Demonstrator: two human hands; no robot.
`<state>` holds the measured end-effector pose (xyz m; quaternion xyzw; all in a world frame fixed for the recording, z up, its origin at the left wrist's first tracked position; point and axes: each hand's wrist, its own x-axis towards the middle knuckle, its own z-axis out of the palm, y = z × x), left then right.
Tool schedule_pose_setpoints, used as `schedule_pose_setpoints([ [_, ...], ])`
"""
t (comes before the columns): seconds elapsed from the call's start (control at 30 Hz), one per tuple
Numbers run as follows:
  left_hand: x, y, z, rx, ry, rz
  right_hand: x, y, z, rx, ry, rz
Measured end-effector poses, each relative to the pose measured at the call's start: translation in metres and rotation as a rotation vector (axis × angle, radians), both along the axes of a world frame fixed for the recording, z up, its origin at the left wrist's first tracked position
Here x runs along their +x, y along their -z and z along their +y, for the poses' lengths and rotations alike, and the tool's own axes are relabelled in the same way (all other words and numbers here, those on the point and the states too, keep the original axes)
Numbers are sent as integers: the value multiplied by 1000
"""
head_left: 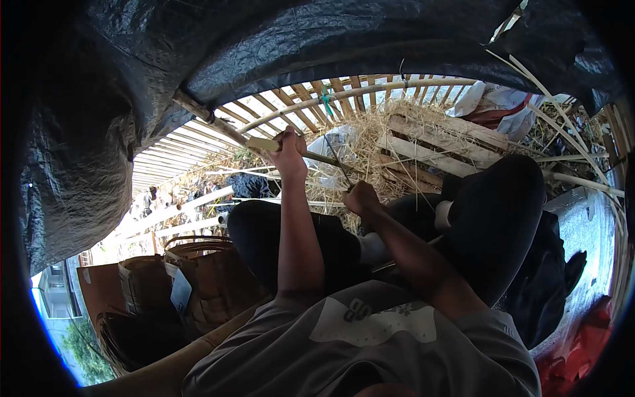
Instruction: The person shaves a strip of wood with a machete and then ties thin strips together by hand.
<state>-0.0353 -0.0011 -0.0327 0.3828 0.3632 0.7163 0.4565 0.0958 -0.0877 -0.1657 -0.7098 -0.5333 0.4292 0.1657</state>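
My left hand (289, 153) is raised at the centre and closed around a bamboo strip (263, 143). The strip's pale, wide end juts out to the left of the fist, and its darker length slants down to the right. Lower and to the right, my right hand (362, 198) is closed on a knife, its handle mostly hidden by the fingers. The knife's thin dark blade (338, 161) points up and left, crossing the strip to the right of my left hand. Whether blade and strip touch, I cannot tell.
Bamboo shavings (370, 142) and a slatted wooden pallet (430, 152) lie ahead. A bamboo slat fence (304, 106) curves behind, under a black tarp (264, 53). Woven baskets (205, 274) stand at left; long pale strips (562, 119) lean at right. My bent legs (496, 218) flank the work.
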Motion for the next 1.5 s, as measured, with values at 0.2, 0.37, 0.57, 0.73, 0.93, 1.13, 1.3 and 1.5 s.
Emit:
schedule_pose_setpoints([
  [0.2,-2,-2,-2,-34,-70,-11,-13,-24,16,127,-35,102],
  [0.37,2,-7,4,-42,-58,-39,19,55,11,-34,31,46],
  [0.57,2,0,-4,-4,-112,-40,-21,-69,36,153,-35,402],
  [0.73,-7,4,-4,-23,-166,-108,-21,-12,36,152,-56,284],
  [0.93,-30,7,-5,-12,-129,-33,-36,-54,40,291,-134,337],
  [1.13,-22,10,-1,-18,-106,-58,-26,-9,41,281,-59,180],
  [1.3,-35,15,-2,35,-83,-110,-25,-43,48,194,-167,331],
  [1.5,-20,12,-3,45,41,-102,-20,-49,50,246,-124,276],
])
